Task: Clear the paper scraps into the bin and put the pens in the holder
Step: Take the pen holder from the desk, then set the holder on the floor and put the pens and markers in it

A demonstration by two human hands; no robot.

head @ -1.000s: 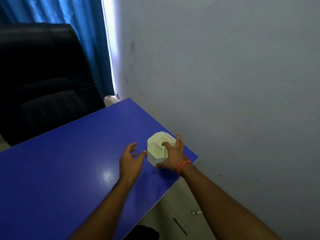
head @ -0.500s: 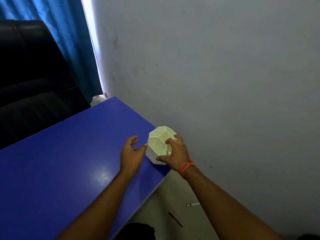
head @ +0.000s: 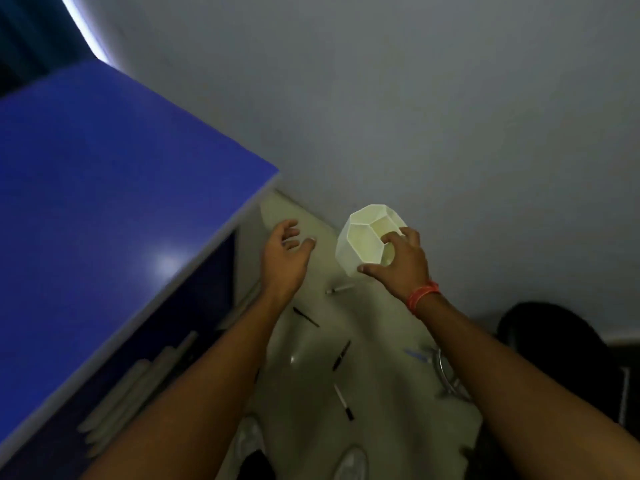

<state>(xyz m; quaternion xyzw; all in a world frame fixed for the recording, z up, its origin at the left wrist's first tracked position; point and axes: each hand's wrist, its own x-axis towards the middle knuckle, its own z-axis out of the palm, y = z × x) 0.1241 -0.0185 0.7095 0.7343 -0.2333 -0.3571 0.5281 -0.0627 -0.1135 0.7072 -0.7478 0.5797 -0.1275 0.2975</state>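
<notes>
The white holder (head: 363,242) is gripped in the air by the right hand (head: 403,261), fingers hooked over its rim, right of the blue desk (head: 104,188). The left hand (head: 285,258) is held empty, fingers loosely spread. Pens (head: 341,355) are scattered on the floor below.

holder (head: 360,242): looks like pale matt plastic, flat smooth facets
desk top (head: 104,202): blue laminate-ish, smooth and glossy, catches a bright glare spot
floor (head: 311,372): pale, smooth, slightly shiny
wall (head: 415,116): painted, matt, a bit scuffed
wristband (head: 423,295): orange, thread or cloth by the look, matt
pens (head: 343,400): smooth plastic-looking barrels, too blurry for more
</notes>
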